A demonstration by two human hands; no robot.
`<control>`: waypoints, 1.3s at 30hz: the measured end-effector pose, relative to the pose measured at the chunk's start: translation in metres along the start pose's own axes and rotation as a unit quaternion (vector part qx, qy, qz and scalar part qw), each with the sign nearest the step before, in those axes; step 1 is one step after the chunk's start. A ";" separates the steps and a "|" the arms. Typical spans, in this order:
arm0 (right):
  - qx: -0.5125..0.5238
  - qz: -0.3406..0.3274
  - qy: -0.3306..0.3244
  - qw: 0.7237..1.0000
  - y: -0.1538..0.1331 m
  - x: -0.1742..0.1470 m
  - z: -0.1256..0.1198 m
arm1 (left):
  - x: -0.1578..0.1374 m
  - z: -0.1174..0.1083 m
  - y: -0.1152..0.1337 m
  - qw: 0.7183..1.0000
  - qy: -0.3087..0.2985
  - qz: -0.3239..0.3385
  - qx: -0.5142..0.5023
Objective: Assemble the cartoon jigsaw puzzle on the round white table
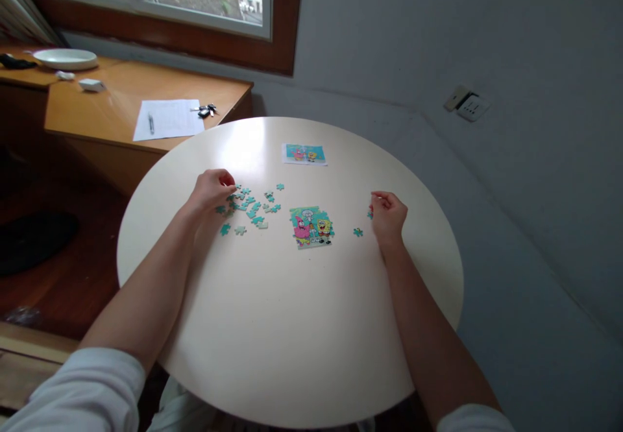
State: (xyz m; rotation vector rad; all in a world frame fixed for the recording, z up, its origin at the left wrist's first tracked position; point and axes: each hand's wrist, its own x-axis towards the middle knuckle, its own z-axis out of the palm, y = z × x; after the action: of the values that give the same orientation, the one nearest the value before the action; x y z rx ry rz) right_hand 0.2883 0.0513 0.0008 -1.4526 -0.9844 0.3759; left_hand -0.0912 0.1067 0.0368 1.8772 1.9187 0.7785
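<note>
On the left of the round table, my left hand (213,189) is closed in a pinch at the upper edge of a pile of loose teal puzzle pieces (253,205). A small piece shows at its fingertips. Over to the right, my right hand (390,216) has its fingers drawn together; what they hold, if anything, is too small to make out. One puzzle piece (370,215) is partly hidden by that hand, and another loose piece (358,231) lies to its left. Between my hands is a partly joined cartoon puzzle (312,228) with uneven edges.
A printed reference picture (305,154) lies toward the far side of the white round table (282,328). Beyond its left edge, a wooden desk (121,88) holds a paper sheet (168,120) with a pen, keys (207,111) and a white plate (65,59). A wall borders the right.
</note>
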 end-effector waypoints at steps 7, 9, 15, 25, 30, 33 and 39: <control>-0.007 -0.003 -0.002 1.000 0.005 0.000 0.001 | 0.000 0.001 0.002 1.000 0.023 0.008 -0.018; -0.006 -0.003 -0.004 1.000 0.005 0.000 0.001 | 0.002 0.003 0.001 0.999 0.036 0.001 -0.028; -0.007 0.000 -0.010 1.000 0.004 0.000 0.001 | 0.004 0.004 0.003 0.997 0.061 -0.007 -0.048; -0.005 -0.002 -0.010 1.000 0.003 -0.001 0.001 | 0.006 0.005 0.004 0.994 0.076 0.020 -0.075; -0.016 0.001 -0.016 1.000 0.002 -0.001 0.001 | 0.002 0.016 0.006 0.991 0.077 0.091 -0.068; -0.021 -0.003 -0.014 1.000 0.001 -0.002 0.002 | -0.008 0.031 0.017 0.978 0.034 0.202 -0.043; -0.022 -0.011 -0.019 1.000 -0.001 -0.005 0.003 | -0.028 0.050 0.037 0.949 -0.152 0.254 0.112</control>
State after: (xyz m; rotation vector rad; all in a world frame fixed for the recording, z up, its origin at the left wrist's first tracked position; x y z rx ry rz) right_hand 0.2828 0.0499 -0.0004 -1.4773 -1.0437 0.3701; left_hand -0.0296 0.0853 0.0160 2.5103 1.3948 0.3717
